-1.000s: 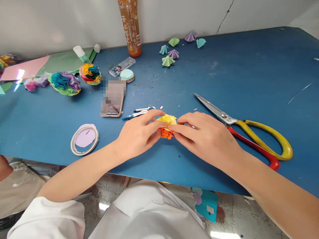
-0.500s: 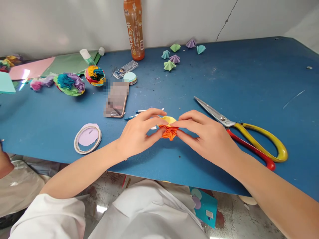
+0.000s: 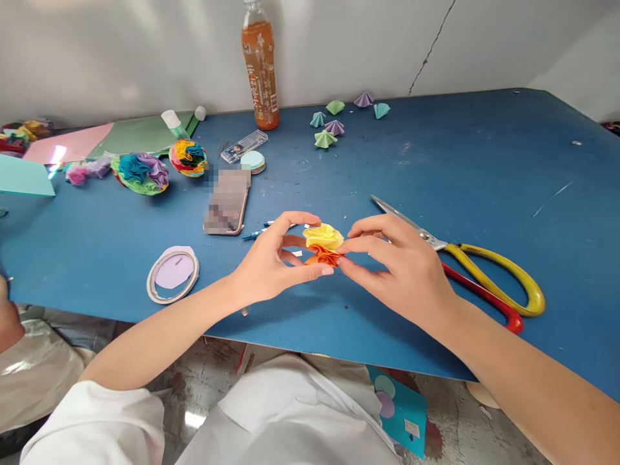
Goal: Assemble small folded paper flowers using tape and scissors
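Above the table, a pleated paper flower (image 3: 323, 237) sits between my two hands, yellow on its upper part and orange below. My left hand (image 3: 266, 263) curls around its left side, the index fingertip at the yellow edge and the thumb along the orange underside. With thumb and index finger, my right hand (image 3: 407, 261) pinches the flower's right edge. Large scissors (image 3: 434, 242) with one yellow and one red handle lie just right of that hand. Pens (image 3: 252, 235) lie behind my left hand, partly hidden.
On the blue table (image 3: 460, 168) are a tape roll (image 3: 151, 284), a phone (image 3: 227, 203), round paper pieces (image 3: 253, 163) and a drink bottle (image 3: 261, 77). Ruffled paper balls (image 3: 140, 173) and a glue stick (image 3: 173, 123) are at left; small folded papers (image 3: 325, 139) lie at the back.
The flower has turned so more of its yellow part shows. My left hand's grip has widened, its thumb moving under the orange part. The view has shifted slightly.
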The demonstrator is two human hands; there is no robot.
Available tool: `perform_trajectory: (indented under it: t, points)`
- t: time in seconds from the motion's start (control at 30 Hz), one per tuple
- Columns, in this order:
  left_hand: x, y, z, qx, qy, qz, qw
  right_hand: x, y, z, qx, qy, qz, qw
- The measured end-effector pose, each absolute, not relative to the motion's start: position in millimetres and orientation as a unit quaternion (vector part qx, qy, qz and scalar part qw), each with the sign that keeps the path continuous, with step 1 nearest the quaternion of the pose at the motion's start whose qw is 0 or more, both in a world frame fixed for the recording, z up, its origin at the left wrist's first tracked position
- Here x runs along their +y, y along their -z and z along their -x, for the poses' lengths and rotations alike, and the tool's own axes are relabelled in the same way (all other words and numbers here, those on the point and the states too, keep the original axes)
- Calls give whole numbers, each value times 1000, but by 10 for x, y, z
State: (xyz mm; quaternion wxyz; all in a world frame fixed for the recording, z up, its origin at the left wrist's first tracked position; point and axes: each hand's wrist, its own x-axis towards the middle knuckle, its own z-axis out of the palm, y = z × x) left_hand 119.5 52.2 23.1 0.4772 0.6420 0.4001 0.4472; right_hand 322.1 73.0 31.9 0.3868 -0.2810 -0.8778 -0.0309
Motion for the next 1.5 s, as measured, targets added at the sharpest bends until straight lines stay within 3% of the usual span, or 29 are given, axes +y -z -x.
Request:
perform_trajectory:
  t: [0.23,0.4,0.5,0.83,1.17,1.5]
  points:
    - [563,-168,-1184,367,-491,-650,448,664,-358,-3216,-853,-92,320,402]
    - [563,-171,-1179,347,-480,-670,448,642,-376,-3219,-794,-275,369,396]
    - [564,-168,-1168,339,-474,-680,445,648,-365,-3208,-785,-323,361,387]
    - [585,-129,-1159,367,-485,-670,426,658,-362,-3204,-850,-224,293,377]
    - [558,-169,-1167,393,-485,-664,412,659,-327,-3213,-782,-270,387,406]
    - [553,-197,-1161,366,-468,-702,393,672,-355,-3202,-836,-112,350,408]
